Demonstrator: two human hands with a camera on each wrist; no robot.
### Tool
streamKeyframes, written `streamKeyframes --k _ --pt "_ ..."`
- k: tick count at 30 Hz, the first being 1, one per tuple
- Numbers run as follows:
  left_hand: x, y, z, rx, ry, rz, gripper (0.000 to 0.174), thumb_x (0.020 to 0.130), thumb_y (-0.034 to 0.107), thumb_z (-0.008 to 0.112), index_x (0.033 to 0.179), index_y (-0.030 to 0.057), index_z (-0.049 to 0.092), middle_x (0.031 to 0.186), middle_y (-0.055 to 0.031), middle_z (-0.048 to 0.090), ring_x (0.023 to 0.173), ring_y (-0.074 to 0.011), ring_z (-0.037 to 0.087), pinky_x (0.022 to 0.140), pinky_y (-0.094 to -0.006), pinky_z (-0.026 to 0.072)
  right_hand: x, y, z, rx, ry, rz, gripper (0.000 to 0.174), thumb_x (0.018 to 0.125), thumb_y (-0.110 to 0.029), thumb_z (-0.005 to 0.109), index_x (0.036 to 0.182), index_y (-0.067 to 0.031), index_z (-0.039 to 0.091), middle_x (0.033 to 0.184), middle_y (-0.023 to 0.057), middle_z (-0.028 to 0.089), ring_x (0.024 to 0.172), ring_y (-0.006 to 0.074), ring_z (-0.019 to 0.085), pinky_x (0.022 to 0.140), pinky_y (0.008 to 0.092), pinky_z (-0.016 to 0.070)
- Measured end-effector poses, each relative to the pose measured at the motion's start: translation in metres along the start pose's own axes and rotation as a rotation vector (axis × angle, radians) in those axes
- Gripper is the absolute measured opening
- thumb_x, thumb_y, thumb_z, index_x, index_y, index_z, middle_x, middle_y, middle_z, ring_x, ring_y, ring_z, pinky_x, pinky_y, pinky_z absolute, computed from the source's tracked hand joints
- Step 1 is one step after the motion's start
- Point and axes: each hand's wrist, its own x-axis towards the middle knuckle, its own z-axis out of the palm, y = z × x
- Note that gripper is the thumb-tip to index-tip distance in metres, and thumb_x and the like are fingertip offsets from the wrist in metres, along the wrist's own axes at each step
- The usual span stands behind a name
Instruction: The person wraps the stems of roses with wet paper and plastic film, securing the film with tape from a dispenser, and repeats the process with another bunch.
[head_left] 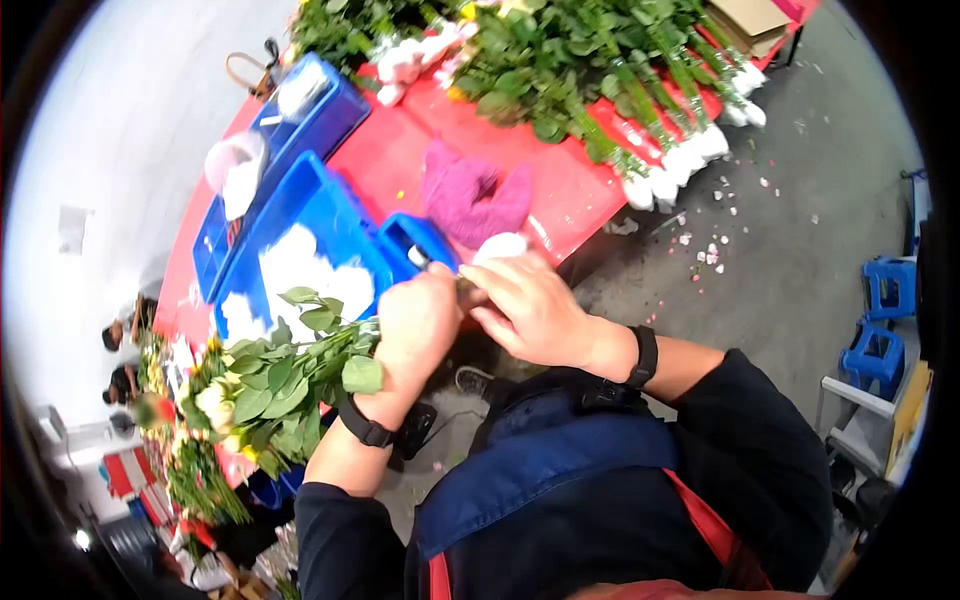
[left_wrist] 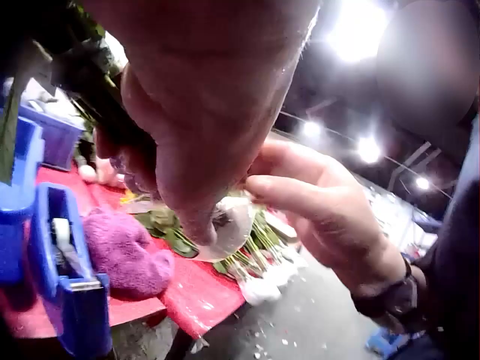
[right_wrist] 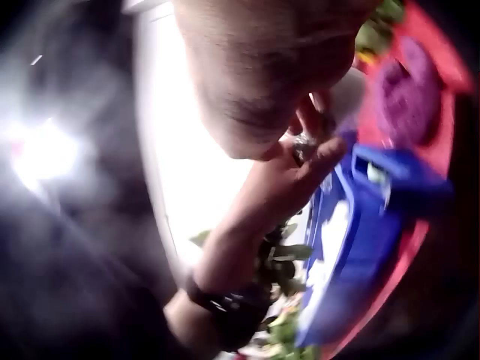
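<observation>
My left hand (head_left: 418, 318) grips the stems of a leafy rose bunch (head_left: 285, 380), whose leaves and pale blooms spread out toward the lower left. Facing it, my right hand (head_left: 540, 310) has thumb and fingers at the stem ends, beside a round white wrapping (left_wrist: 235, 229). The left wrist view shows this wrapping just under the left fingers, with the right fingertips close by. Most of the stem ends are hidden behind the two hands. Just beyond them stands a blue tape dispenser (head_left: 425, 238), with a magenta cloth (head_left: 455, 190) behind it on the red table (head_left: 390, 140).
A blue bin (head_left: 318, 185) holding white sheets stands left of the dispenser; another blue bin (head_left: 345, 105) lies behind. Bundled roses (head_left: 560, 70) with white-wrapped ends line the far side. Blue stools (head_left: 875, 355) stand at right. Petals litter the grey floor (head_left: 790, 220).
</observation>
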Motion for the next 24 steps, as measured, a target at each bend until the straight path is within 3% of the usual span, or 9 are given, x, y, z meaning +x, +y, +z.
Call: streamKeyframes --k 2,5,7,9,10,12,17,22,24 --pt "0.019 0.025 -0.001 0.11 0.011 0.15 0.01 0.082 0.018 0.058 0.077 0.0089 0.059 0.061 -0.0047 0.063 0.053 -0.0182 0.066 0.043 -0.0305 0.0496 0.0 0.011 -0.02 -0.491 0.089 -0.208 0.044 0.072 -0.013 0.063 0.114 -0.0001 0.059 0.109 0.0135 0.062 0.115 0.0289 0.053 0.096 0.0446 0.0394" --pt "0.057 0.07 -0.006 0.119 0.023 0.34 0.005 0.076 0.014 0.059 0.076 0.0118 0.064 0.064 -0.0017 0.065 0.062 -0.0182 0.068 0.059 -0.0365 0.0539 -0.013 0.05 -0.045 -0.473 -0.221 0.253 0.017 0.069 -0.016 0.067 0.081 -0.0037 0.065 0.081 0.0164 0.066 0.082 0.0347 0.064 0.071 0.0458 0.0492" --pt "0.09 0.098 -0.049 0.035 -0.144 0.467 0.015 0.078 0.017 0.058 0.088 0.0057 0.062 0.086 -0.0096 0.067 0.095 -0.0254 0.065 0.093 -0.044 0.0459 -0.02 0.066 -0.074 -0.498 0.09 0.188 0.018 0.069 -0.021 0.07 0.069 -0.0055 0.063 0.068 0.017 0.062 0.068 0.0381 0.062 0.061 0.0463 0.0495" --pt "0.112 0.111 -0.055 0.026 0.577 0.738 0.026 0.076 0.019 0.059 0.098 0.0044 0.062 0.103 -0.0121 0.062 0.117 -0.0282 0.052 0.108 -0.0493 0.0303 -0.023 0.075 -0.107 -0.421 0.306 0.304 0.019 0.071 -0.025 0.071 0.076 -0.0075 0.066 0.073 0.0171 0.064 0.071 0.0356 0.064 0.062 0.0419 0.0507" --pt "0.112 0.118 -0.072 -0.032 0.587 0.737 0.03 0.075 0.019 0.059 0.101 0.0045 0.061 0.108 -0.0123 0.06 0.12 -0.0287 0.05 0.109 -0.0495 0.0303 -0.019 0.084 -0.123 -0.571 0.338 0.345 0.019 0.074 -0.024 0.07 0.086 -0.0093 0.069 0.078 0.0165 0.066 0.072 0.034 0.065 0.063 0.0389 0.0517" --pt "0.103 0.121 -0.087 -0.121 0.622 0.713 0.033 0.075 0.018 0.057 0.106 0.0042 0.06 0.111 -0.0119 0.058 0.122 -0.0293 0.049 0.109 -0.0497 0.0294 -0.014 0.101 -0.156 -0.45 0.51 0.291 0.026 0.081 -0.026 0.068 0.104 -0.0131 0.069 0.081 0.0158 0.067 0.07 0.0304 0.066 0.063 0.0364 0.0519" --pt "0.044 0.044 -0.037 -0.246 0.399 0.511 0.035 0.071 0.013 0.063 0.106 0.0079 0.061 0.107 -0.0084 0.059 0.118 -0.027 0.052 0.105 -0.0502 0.0309 -0.001 0.191 -0.234 -0.78 0.635 0.571 0.031 0.077 -0.03 0.065 0.098 -0.0073 0.067 0.081 0.0222 0.065 0.077 0.0393 0.063 0.068 0.0473 0.0488" --pt "-0.07 -0.057 0.036 -0.271 0.299 0.029 0.03 0.072 0.007 0.065 0.102 0.0078 0.061 0.103 -0.0086 0.059 0.114 -0.0282 0.054 0.1 -0.0493 0.034 -0.001 0.287 -0.284 -1.094 0.468 0.737 0.049 0.085 -0.041 0.058 0.114 -0.0016 0.061 0.109 0.0251 0.063 0.101 0.0434 0.059 0.083 0.0485 0.0467" --pt "-0.123 -0.095 0.057 -0.258 0.345 -0.186 0.03 0.073 0.007 0.066 0.102 0.0063 0.061 0.102 -0.0103 0.06 0.109 -0.0295 0.055 0.095 -0.0473 0.0373 0.014 0.269 -0.27 -1.119 0.253 0.901 0.076 0.085 -0.062 0.054 0.126 0.0024 0.055 0.118 0.0242 0.061 0.11 0.041 0.057 0.093 0.0466 0.0436"
